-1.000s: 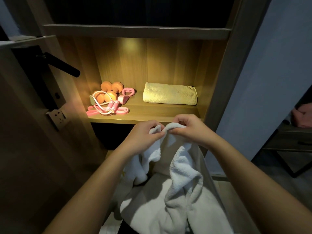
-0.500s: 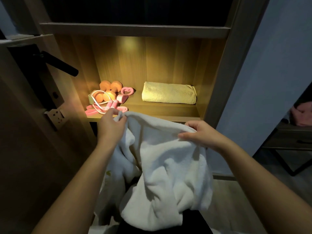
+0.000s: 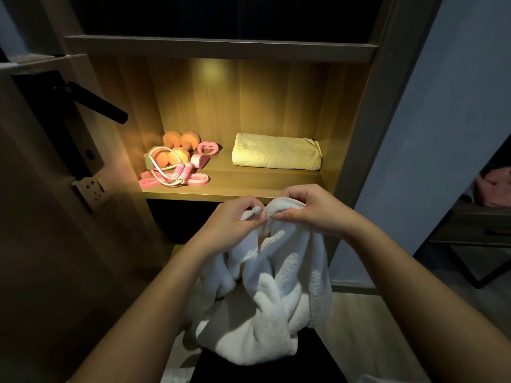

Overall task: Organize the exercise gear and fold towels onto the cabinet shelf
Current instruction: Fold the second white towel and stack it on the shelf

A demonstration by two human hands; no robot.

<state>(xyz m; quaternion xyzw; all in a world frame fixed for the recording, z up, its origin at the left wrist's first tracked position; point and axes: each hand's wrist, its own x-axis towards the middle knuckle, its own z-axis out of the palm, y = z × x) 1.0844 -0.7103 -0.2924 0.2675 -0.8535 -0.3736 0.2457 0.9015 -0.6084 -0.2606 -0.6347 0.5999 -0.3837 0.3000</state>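
Cabinet shelf (image 3: 237,186) is lit, its front edge just above the hands. White towel (image 3: 276,299) hangs bunched in front of it, below shelf level. It looks soft, limp and light. The terry should grip fine, but it won't hold shape, so take it at the corners or hem and spread. Yellow towel (image 3: 276,152) lies folded on the shelf's right half, pink and orange gear (image 3: 177,161) piled on the left. Left hand (image 3: 232,225) and right hand (image 3: 309,214) are nearly touching, fingers curled, each pinching the top hem, forearms reaching forward.

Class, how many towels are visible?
2: a folded yellow towel on the lit shelf; a white towel gripped by left hand and right hand. Pink cloth far right: unclear.
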